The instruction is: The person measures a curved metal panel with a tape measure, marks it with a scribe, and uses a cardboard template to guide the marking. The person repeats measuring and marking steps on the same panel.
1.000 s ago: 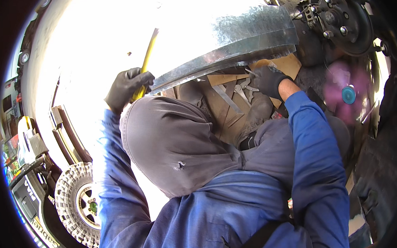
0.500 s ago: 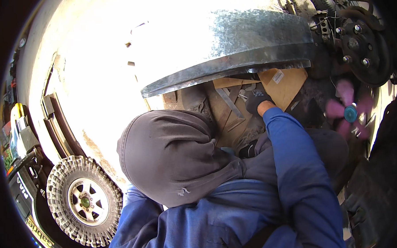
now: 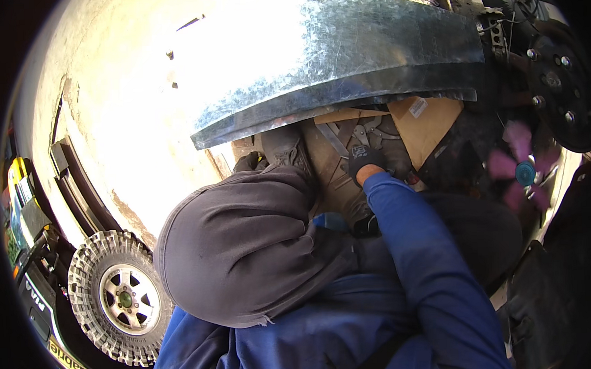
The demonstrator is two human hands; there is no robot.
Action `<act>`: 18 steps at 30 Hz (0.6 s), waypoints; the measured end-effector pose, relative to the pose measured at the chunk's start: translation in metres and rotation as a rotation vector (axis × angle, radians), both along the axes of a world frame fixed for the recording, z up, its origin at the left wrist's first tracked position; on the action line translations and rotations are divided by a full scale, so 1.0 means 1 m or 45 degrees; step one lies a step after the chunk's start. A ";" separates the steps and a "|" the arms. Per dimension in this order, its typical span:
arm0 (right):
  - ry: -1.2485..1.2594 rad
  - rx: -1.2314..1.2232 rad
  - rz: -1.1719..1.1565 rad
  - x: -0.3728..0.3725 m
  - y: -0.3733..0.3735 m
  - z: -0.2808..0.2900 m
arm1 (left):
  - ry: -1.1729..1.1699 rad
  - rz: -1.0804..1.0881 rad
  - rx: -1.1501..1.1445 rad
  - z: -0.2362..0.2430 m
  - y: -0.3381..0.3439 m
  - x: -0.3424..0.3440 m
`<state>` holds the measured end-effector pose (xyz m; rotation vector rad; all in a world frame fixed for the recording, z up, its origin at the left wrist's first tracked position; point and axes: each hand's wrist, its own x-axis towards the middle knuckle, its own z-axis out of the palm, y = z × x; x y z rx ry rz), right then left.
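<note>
1. placed low at arm's length: the right hand [image 3: 364, 160], gloved in black, at the near end of a flat metal strip [image 3: 332, 140]; cannot tell the finger spacing from above, nor any firm hold on the strip. probably angled this way because of the strip lying flat and low.
2. half hidden beyond the gray-trousered knee [image 3: 231, 220]: the left hand [image 3: 245, 162], also black-gloved, well to the left of the right hand, with a sliver of a yellow object [image 3: 261, 157] at the fingers; cannot tell how tightly closed, or whether gripping it.
3. lying just beyond the right hand: locking pliers [image 3: 373, 129], probably set there for easy reach from a crouch.
4. spread to the right of the pliers: a brown cardboard sheet [image 3: 431, 126], bearing a white label.
5. spanning the far side of both hands: a galvanized sheet-metal panel [image 3: 395, 41], with a bent flange along the near edge, perhaps turned inward for access to the fold.
6. underneath the tools: a dusty brown surface, cardboard or board, cannot tell which; planted between the hands, a work boot [image 3: 286, 148].
7. around, left of the left hand: sunlit floor [image 3: 119, 159] and a mud-terrain tire [image 3: 89, 292]; right of the right hand: a pink-bladed fan [image 3: 519, 142], probably aimed for cooling, and farther out a studded wheel hub [image 3: 552, 81].
</note>
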<state>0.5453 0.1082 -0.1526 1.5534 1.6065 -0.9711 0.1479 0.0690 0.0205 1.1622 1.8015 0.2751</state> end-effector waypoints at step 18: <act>0.318 -0.342 0.298 0.035 0.052 0.106 | 0.196 -0.144 0.663 0.015 0.047 0.030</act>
